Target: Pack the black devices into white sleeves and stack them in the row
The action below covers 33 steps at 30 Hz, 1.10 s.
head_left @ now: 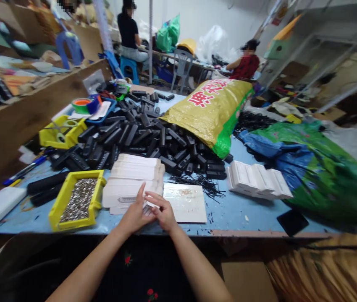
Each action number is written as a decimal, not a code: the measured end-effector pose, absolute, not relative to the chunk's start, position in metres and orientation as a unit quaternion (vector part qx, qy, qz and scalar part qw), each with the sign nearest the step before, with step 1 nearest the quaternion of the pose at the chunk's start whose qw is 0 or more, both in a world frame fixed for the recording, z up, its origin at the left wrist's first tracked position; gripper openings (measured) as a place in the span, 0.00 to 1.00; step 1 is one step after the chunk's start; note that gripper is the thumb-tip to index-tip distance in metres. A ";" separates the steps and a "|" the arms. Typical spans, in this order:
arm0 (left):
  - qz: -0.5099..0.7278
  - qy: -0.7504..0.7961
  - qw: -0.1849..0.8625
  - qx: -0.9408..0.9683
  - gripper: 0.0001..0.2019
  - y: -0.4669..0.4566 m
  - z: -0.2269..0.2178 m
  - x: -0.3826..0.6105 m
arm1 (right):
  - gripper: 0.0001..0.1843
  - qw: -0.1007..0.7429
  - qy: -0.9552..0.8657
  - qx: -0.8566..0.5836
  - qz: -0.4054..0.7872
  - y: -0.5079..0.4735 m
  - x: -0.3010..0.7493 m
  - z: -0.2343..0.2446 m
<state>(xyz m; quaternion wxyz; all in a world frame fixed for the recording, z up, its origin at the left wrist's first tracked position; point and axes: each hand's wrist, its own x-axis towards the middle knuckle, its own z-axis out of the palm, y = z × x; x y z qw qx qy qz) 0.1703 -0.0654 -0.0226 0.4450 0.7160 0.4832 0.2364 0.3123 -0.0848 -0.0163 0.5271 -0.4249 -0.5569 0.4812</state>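
My left hand (136, 214) and my right hand (164, 213) meet at the front of a stack of flat white cartons (137, 170). The left index finger points up and away, while the thumb meets the bent fingers of the right hand. A small pale piece with dark marks shows between the hands, mostly hidden by the fingers; I cannot make out what it is. Right beside my right hand lies a glossy white board (187, 203). To the left stands a yellow bin (54, 216) of small shiny metal parts (79, 199).
Behind the cartons spreads a heap of black plastic cases (140, 134), below a yellow sack (206, 113). Thin black strips (202, 184) lie near the board. White boxes (257, 180) and a green bag (326, 167) are at right. Two people (129, 33) sit far back.
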 end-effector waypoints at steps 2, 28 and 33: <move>0.225 0.501 0.440 0.711 0.51 -0.064 -0.022 0.171 | 0.14 0.521 -0.568 -0.426 0.474 -0.085 0.313 -0.009; 0.005 0.667 0.137 0.732 0.12 -0.002 -0.015 0.002 | 0.26 0.378 -0.494 -0.782 -0.035 -0.015 0.566 0.001; 0.052 0.667 0.144 0.730 0.14 -0.009 0.024 0.006 | 0.30 0.512 -0.371 -0.767 0.112 0.027 0.504 -0.021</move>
